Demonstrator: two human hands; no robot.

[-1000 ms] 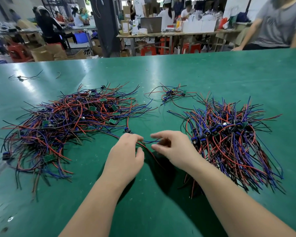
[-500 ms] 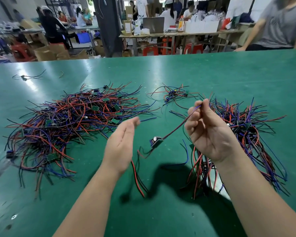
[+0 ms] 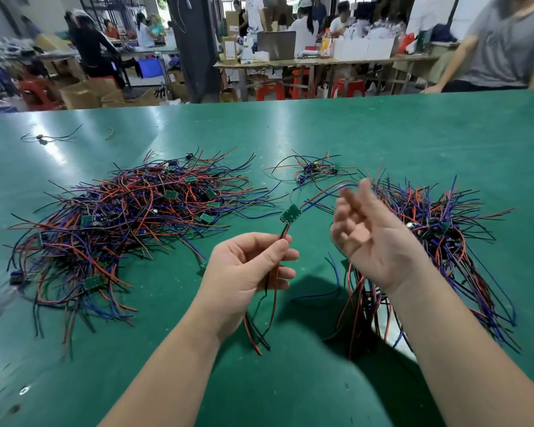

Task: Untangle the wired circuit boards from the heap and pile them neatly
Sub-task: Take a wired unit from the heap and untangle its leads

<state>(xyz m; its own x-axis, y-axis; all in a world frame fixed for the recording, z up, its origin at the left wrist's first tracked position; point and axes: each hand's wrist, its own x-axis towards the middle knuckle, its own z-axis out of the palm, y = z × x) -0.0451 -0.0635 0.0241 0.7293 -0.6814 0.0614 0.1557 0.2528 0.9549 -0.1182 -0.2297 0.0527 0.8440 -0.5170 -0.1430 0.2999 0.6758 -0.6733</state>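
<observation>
Pinching wires (image 3: 283,236) below circuit board (image 3: 291,214): left hand (image 3: 249,272); right hand (image 3: 375,241) fingers (image 3: 347,211) loose.

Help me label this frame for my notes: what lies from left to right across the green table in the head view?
Tangled heap → left hand, gripping the wires of a wired circuit board → right hand → sorted pile.

Bare counter (image 3: 74,365) lies open along the front edge. Between tangled heap (image 3: 130,217) and sorted pile (image 3: 438,235) runs 1 lane, partly filled by the left hand (image 3: 247,269) and its wired board (image 3: 291,214); a small cluster (image 3: 312,174) closes its far end.
</observation>
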